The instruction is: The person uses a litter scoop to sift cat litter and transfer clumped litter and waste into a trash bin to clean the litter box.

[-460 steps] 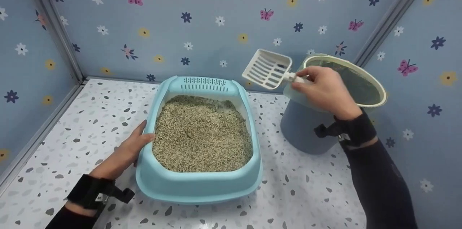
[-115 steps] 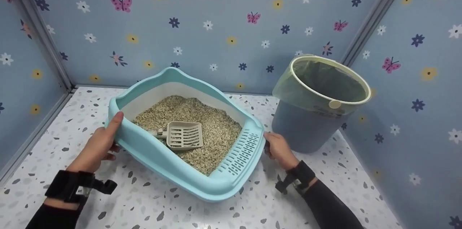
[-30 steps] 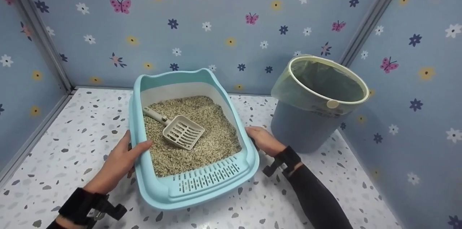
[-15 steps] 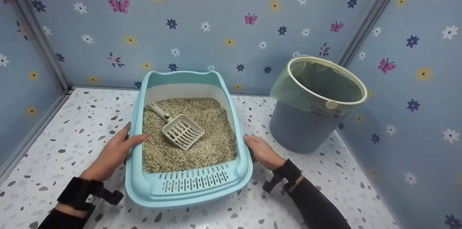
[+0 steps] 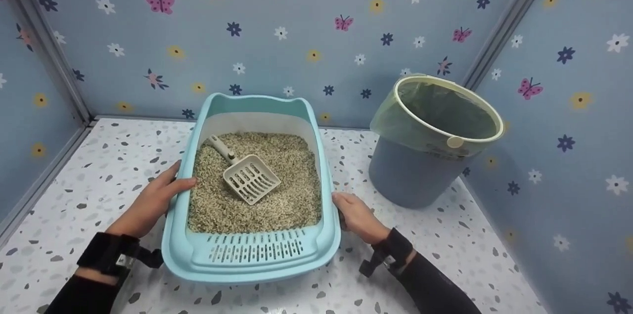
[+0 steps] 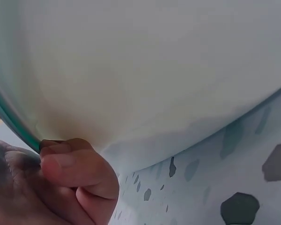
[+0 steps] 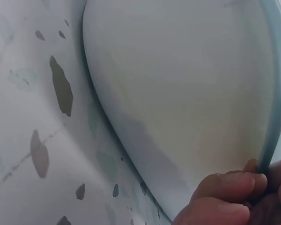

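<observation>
In the head view a light blue litter box (image 5: 249, 270) stands on the speckled surface, its slotted end toward me. Pale litter pellets (image 5: 292, 205) fill its bottom. On them lies a beige slotted litter scoop (image 5: 251, 178), its handle pointing to the back left. My left hand (image 5: 148, 205) grips the box's left rim, thumb over the top. Opposite, my right hand (image 5: 360, 216) grips the right rim. Both wrist views show curled fingers (image 6: 79, 171) and fingers (image 7: 225, 187) tucked under the rim against the white outer wall.
A blue-grey bin (image 5: 415, 175) with a cream rim and a translucent green liner (image 5: 395, 121) stands right of the box. Flowered wall panels (image 5: 277, 17) close off the back and both sides. Speckled surface (image 5: 113, 156) shows on either side of the box.
Earlier my right hand held the scoop by the bin; now the scoop lies in the litter. The box has turned clockwise, its slotted end moving from back to front, slightly further in the last second.
</observation>
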Tool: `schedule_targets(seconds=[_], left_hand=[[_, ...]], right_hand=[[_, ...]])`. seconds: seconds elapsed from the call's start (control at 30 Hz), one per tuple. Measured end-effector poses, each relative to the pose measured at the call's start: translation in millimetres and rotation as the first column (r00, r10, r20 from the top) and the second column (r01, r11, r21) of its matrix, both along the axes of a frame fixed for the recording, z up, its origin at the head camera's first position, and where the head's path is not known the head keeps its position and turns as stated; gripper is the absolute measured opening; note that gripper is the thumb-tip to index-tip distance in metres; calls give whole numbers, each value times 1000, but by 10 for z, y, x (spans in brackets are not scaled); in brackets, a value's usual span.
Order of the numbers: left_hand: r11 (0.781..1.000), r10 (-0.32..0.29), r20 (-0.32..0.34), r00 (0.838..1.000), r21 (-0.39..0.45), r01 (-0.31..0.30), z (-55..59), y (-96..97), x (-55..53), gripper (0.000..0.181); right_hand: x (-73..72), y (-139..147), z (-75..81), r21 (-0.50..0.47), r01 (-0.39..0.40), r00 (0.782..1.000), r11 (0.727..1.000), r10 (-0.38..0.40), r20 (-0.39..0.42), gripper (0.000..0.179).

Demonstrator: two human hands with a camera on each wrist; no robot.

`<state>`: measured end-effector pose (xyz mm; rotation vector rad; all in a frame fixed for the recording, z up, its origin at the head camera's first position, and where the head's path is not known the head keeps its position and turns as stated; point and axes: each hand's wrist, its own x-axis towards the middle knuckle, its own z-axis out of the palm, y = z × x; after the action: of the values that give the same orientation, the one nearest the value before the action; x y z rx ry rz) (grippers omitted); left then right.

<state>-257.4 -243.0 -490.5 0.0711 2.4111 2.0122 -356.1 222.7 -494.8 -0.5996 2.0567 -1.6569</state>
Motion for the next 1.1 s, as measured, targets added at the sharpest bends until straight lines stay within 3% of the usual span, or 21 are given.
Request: schedule_targets(seconds=[0.37,1.1], left_hand=[[1000,-22,-13,1000,22,23,-10,43,-1,83],[1000,3,-19,1000,27,-3,-43,62,-9,81]], right_hand=[[54,5,-9,-40,-3,1000,999,3,15,42],[15,6,-13,-18,13,1000,1000,-13,-1,43]])
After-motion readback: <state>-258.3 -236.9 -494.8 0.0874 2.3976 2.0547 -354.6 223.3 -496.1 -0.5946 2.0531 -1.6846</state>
